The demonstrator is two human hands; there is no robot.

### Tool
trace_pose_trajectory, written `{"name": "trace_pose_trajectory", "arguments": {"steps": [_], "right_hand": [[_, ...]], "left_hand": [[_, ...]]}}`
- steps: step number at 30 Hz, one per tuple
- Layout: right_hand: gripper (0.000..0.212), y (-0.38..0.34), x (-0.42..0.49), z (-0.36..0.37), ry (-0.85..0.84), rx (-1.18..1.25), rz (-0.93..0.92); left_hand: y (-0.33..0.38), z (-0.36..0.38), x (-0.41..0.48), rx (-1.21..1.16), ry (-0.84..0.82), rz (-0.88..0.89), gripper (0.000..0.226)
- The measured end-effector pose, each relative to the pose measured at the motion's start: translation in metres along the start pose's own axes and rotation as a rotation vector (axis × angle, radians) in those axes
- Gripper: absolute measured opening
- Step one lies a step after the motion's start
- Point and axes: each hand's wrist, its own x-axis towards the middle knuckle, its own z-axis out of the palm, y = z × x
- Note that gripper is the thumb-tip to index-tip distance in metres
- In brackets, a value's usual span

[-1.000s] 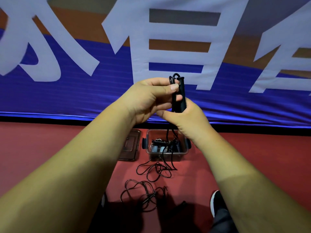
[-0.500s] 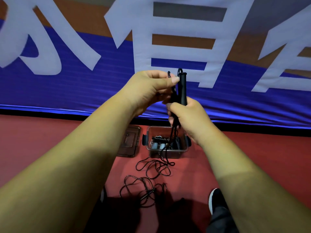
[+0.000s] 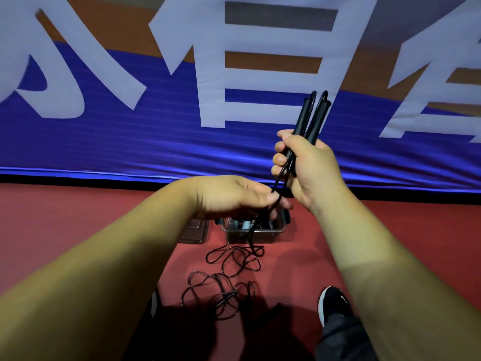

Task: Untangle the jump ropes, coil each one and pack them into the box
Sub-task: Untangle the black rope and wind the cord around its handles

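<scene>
Grips two handles [image 3: 311, 115] in right hand [image 3: 309, 168] at 1 o'clock; pinches their cord [image 3: 277, 185] in left hand [image 3: 231, 196] just below. Box [image 3: 256, 231] under left hand, loops [image 3: 244, 259] off its 6 o'clock edge, open floor [image 3: 364, 230] at 3.

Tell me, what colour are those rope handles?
The handles are plain black, clearest in the head view.

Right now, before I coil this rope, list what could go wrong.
1. The cord from the handles in the right hand runs through the left hand and down over the box; a hard pull may tip or drag the box.
2. Its slack loops lie close to the second tangle; they could snag together.
3. The shoe stands near that tangle; a step could catch it.
</scene>
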Motion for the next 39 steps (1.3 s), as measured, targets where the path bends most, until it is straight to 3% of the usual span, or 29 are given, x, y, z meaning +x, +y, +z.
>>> {"name": "trace_pose_trajectory", "arguments": {"steps": [5,9,13,17,20,23,25,28,31,35,37,39], "right_hand": [[0.016,-0.005,-0.002,-0.007,0.015,-0.170,-0.071],[0.019,-0.011,-0.005,-0.016,-0.078,-0.331,-0.084],[0.020,-0.016,-0.010,-0.027,-0.192,-0.478,-0.033],[0.022,-0.014,-0.011,-0.033,-0.224,-0.524,0.014],[0.032,-0.010,-0.012,-0.034,-0.265,-0.518,0.053],[0.033,-0.004,-0.015,-0.033,-0.366,-0.555,0.115],[0.025,0.002,-0.018,-0.032,-0.432,-0.598,0.156],[0.034,0.009,-0.020,-0.033,-0.548,-0.636,0.258],[0.029,0.008,-0.026,-0.030,-0.685,-0.708,0.381],[0.042,0.014,-0.032,-0.029,-0.760,-0.725,0.593],[0.045,0.019,-0.033,-0.028,-0.782,-0.828,0.673],[0.040,0.022,-0.034,-0.028,-0.794,-0.938,0.741]], "left_hand": [[0.002,0.001,0.001,0.221,0.018,-0.062,0.027],[0.005,-0.005,0.005,0.275,0.196,-0.166,0.029],[0.013,-0.014,0.004,0.287,0.440,-0.166,0.026],[0.021,-0.027,0.000,0.076,0.478,-0.141,0.015],[0.027,-0.032,0.004,-0.202,0.514,-0.102,0.032],[0.031,-0.033,0.009,-0.266,0.568,-0.024,0.053],[0.031,-0.032,0.010,-0.245,0.535,0.004,0.073],[0.024,-0.033,0.016,-0.277,0.493,0.058,0.096],[0.023,-0.035,0.015,-0.403,0.395,0.086,0.098],[0.028,-0.032,0.014,-0.187,0.218,0.003,0.073],[0.031,-0.021,0.017,0.039,0.211,-0.072,0.050],[0.035,-0.012,0.018,0.389,0.229,-0.106,0.047]]}}
